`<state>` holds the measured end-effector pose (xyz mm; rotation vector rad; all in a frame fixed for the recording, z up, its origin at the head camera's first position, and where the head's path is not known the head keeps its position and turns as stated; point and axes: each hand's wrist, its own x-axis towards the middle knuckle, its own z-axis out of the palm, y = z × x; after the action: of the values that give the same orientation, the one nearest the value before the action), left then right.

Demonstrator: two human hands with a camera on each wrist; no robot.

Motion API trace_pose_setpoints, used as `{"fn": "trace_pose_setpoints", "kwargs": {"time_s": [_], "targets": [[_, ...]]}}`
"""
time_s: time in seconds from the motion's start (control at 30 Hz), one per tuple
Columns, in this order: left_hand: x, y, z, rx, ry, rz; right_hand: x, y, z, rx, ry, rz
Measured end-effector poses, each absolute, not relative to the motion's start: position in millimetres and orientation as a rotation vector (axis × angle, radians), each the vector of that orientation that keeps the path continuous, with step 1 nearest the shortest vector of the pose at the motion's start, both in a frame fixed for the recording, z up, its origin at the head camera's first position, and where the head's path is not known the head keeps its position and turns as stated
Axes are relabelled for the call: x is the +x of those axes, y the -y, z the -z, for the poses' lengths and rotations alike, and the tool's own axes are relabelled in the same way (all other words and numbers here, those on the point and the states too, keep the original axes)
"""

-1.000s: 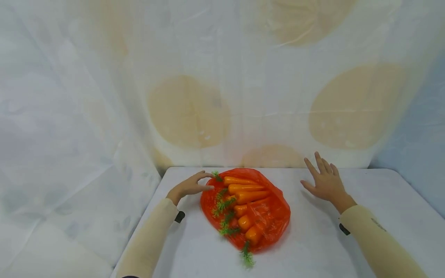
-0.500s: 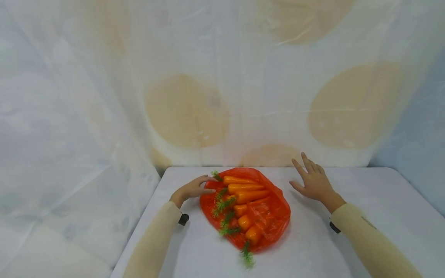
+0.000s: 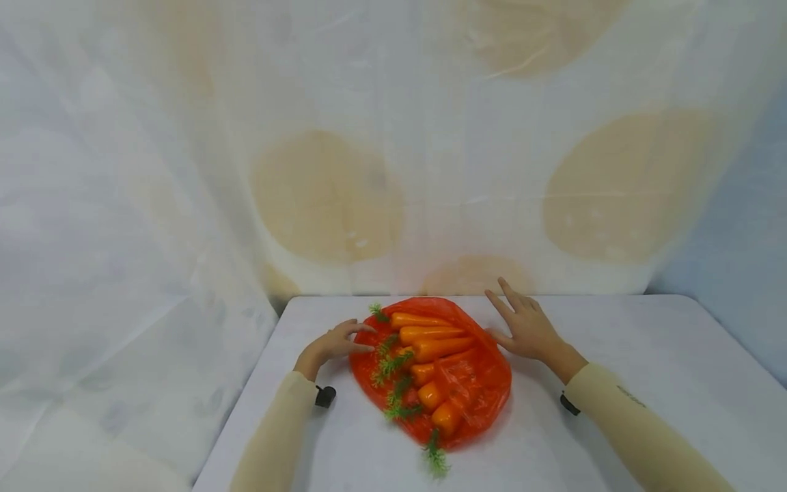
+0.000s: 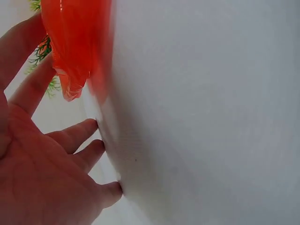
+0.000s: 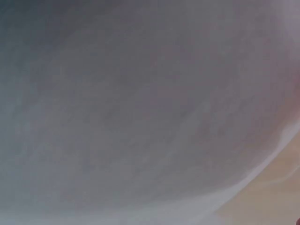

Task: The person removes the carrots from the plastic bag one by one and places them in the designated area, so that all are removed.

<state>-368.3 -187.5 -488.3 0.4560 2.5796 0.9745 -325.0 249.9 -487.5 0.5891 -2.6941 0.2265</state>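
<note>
Several orange carrots (image 3: 436, 350) with green leafy tops lie side by side in a red plastic bag (image 3: 486, 403) on the white table. Their tops point left, out of the bag's mouth. At the bag's upper left edge, my left hand (image 3: 333, 345) has its thumb and index finger spread over the red plastic. The left wrist view shows two of its digits right at the bag's hanging rim (image 4: 71, 77), while the other fingertips touch the table. My right hand (image 3: 530, 333), fingers spread, is beside the bag's right edge with the thumb overlapping it.
The white table (image 3: 639, 383) has its back edge against a pale curtain (image 3: 467, 137) with tan circles. Another pale sheet (image 3: 123, 307) hangs along the left side. Only the table surface and some curtain appear in the right wrist view.
My right hand has moved left across the table up to the bag's right edge. The left hand has shifted slightly down at the bag's left edge. The carrots keep their arrangement.
</note>
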Motion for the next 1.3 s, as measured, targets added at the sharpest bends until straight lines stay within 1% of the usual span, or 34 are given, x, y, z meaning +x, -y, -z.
{"fn": "trace_pose_setpoints", "kwargs": {"time_s": [0.2,0.37,0.53,0.77,1.03,1.3], "targets": [[-361.0,180.9,488.6,0.549,-2.586,-0.902,-317.8,-241.7,485.1,0.624,2.668,-0.269],[-359.0,173.6,488.0,0.540,-2.573,-0.902,-312.9,-236.2,484.3,0.655,2.581,-0.280],[-361.8,171.3,492.3,0.588,-2.656,-0.739,-308.7,-232.1,483.9,0.651,2.608,-0.266],[-358.7,173.3,496.0,0.584,-2.667,-0.761,-301.8,-227.6,482.1,0.641,2.653,-0.310],[-347.4,191.3,491.6,0.548,-2.728,-0.786,-309.4,-208.8,479.8,0.688,2.677,-0.335],[-343.7,181.5,494.0,0.499,-2.727,-0.763,-306.8,-206.7,478.7,0.725,2.659,-0.348]]}}
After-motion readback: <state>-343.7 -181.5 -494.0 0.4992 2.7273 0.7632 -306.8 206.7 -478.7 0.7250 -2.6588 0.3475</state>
